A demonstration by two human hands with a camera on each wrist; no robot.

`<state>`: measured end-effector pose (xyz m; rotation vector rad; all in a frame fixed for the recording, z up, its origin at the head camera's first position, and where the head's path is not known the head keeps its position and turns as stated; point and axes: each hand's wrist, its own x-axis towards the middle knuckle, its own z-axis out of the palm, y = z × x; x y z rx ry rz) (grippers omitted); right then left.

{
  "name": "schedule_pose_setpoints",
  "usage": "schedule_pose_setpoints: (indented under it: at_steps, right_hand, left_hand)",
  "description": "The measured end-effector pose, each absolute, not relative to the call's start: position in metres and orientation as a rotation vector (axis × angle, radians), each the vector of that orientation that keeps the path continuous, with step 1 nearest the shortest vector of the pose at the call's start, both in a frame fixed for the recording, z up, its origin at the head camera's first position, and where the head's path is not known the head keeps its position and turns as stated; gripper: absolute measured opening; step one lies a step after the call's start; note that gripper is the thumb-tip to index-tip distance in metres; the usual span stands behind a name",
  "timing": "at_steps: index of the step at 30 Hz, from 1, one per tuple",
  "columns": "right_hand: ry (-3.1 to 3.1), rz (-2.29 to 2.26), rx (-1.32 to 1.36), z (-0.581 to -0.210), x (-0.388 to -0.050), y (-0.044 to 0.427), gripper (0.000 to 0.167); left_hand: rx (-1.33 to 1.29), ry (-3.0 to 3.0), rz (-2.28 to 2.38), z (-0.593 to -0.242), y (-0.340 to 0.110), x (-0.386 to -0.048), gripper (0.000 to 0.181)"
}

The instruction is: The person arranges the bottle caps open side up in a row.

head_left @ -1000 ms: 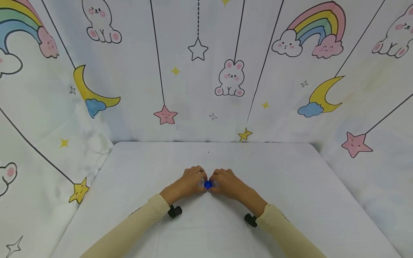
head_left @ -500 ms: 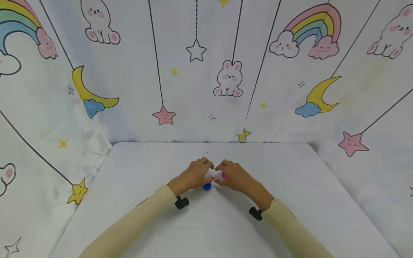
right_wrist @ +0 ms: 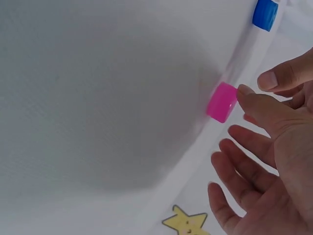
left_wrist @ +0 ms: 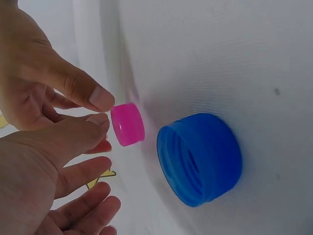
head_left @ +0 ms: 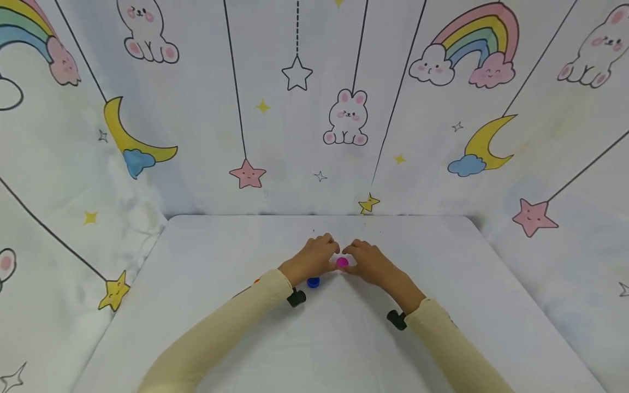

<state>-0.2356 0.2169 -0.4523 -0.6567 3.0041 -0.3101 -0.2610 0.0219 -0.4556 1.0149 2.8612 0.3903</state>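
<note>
A small pink bottle cap [head_left: 342,262] lies on the white table between the two hands. My left hand [head_left: 314,256] is at its left, fingers loosely bent and spread, the thumb by the cap's edge. From the other side my right hand [head_left: 371,262] reaches in, its thumb [right_wrist: 261,105] at the cap and its other fingers apart. Neither hand visibly pinches the cap; whether the thumbs touch it I cannot tell. Close to my left wrist sits a blue bottle cap [left_wrist: 203,159], hollow side up, its inner ridges showing in the left wrist view.
A bit of something orange [head_left: 256,281] peeks out behind the left sleeve, mostly hidden. The white tabletop [head_left: 314,349] ends at a cloth backdrop [head_left: 196,109] printed with stars, moons and rabbits. A black wrist camera [head_left: 296,298] hangs under the left wrist, another [head_left: 397,320] under the right.
Both hands have left the blue cap and shifted right and farther away to the pink cap. The blue cap stays on the table; the pink cap and the orange bit have come into sight.
</note>
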Motion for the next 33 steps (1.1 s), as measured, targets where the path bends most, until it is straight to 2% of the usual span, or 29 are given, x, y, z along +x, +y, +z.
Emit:
schedule_pose_setpoints:
  at_steps: [11, 21, 33]
  right_hand:
    - [2.979, -0.361, -0.618, -0.454, -0.235, 0.22, 0.034]
    - [2.988, -0.378, -0.645, -0.455, -0.237, 0.217, 0.023]
    - [2.944, -0.43, -0.664, -0.455, -0.237, 0.218, 0.019]
  left_hand:
    - [0.929, 2.842, 0.394, -0.462, 0.031, -0.268, 0.03]
    - [0.98, 2.895, 0.322, -0.462, 0.037, -0.266, 0.025]
    - [1.023, 2.932, 0.27, -0.465, 0.033, -0.262, 0.028]
